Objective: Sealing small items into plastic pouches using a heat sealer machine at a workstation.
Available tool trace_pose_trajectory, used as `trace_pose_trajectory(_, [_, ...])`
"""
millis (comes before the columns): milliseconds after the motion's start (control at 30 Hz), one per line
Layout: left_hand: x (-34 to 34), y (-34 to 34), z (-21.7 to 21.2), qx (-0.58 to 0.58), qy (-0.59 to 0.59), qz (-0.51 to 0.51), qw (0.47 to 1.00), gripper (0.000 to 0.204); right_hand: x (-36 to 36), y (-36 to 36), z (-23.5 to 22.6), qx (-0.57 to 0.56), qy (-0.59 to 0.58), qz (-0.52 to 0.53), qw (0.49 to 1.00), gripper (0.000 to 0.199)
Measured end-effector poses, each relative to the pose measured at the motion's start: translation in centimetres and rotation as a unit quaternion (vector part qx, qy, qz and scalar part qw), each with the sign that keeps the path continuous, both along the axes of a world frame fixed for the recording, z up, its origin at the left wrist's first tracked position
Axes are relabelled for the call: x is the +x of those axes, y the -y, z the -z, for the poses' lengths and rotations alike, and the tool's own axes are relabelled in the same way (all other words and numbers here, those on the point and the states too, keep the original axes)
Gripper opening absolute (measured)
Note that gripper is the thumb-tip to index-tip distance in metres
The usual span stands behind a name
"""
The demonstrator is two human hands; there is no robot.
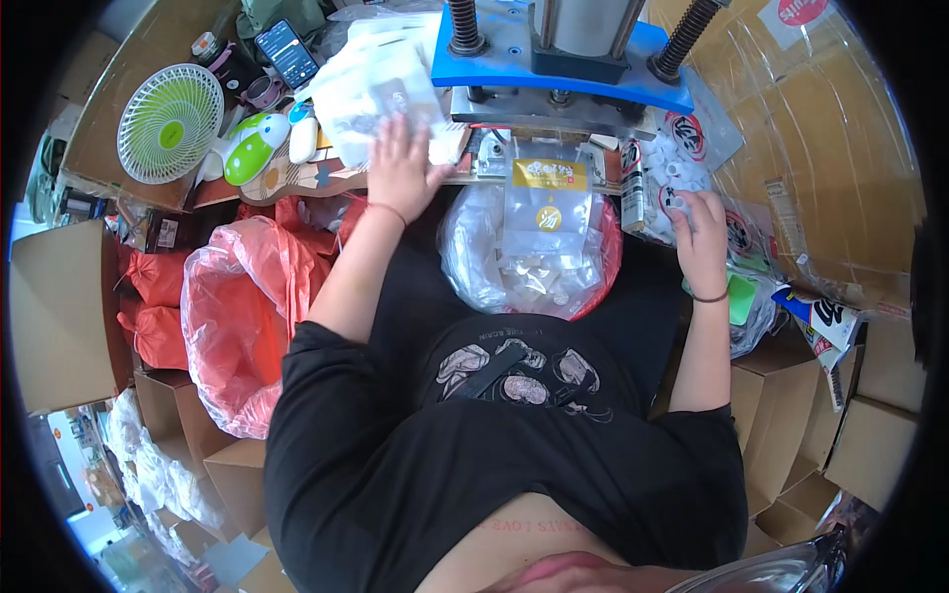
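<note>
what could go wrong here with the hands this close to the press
1. The left hand lies flat on a loose stack of clear pouches beside the blue press; a slip could carry fingers under the press head.
2. A clear pouch with a yellow label hangs from the press over the bag-lined bin, held by neither hand; it might drop in.
3. The right hand pinches small white caps from a heap near the bench edge; some could spill.

Right hand point(700, 237) grip contents perhaps too small.
</note>
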State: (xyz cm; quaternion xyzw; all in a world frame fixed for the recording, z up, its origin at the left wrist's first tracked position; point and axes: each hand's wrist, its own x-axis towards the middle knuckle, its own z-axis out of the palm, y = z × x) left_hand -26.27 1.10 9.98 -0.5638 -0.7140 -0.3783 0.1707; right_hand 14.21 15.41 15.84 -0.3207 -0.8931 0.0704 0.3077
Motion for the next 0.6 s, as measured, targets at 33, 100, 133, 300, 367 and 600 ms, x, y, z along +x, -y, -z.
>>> trace_pose_trajectory(33, [-0.2, 0.8, 0.6, -0.027, -0.026, 0.025, 0.999, 0.032, -0.3, 0.5, -0.4, -0.032, -0.039, 0.012, 0.999, 0.022])
trace_pose_trajectory(100, [-0.2, 1.9, 1.4, -0.083, -0.079, 0.079, 0.99, 0.025, -1.2, 1.3, -0.8, -0.064, -0.078, 0.026, 0.995, 0.022])
trace_pose_trajectory(133, [0.0, 2.2, 1.6, -0.11, -0.104, 0.107, 0.983, 0.022, -1.8, 1.7, -1.0, -0.082, -0.075, -0.012, 0.994, 0.022])
trace_pose_trajectory(300, [4.3, 3.1, 0.0, -0.124, 0.387, 0.128, 0.905, 0.015, -7.2, 4.9, -1.9, -0.149, -0.051, -0.165, 0.974, 0.015])
trace_pose_trajectory(367, [7.0, 3.1, -1.6, -0.141, 0.439, 0.204, 0.864, 0.015, -8.8, 5.3, -2.4, -0.172, -0.091, -0.172, 0.966, 0.015])
trace_pose_trajectory(600, [11.9, 2.9, -1.3, -0.238, 0.551, 0.306, 0.739, 0.015, -11.3, 4.6, -3.8, -0.224, -0.171, -0.187, 0.941, 0.019])
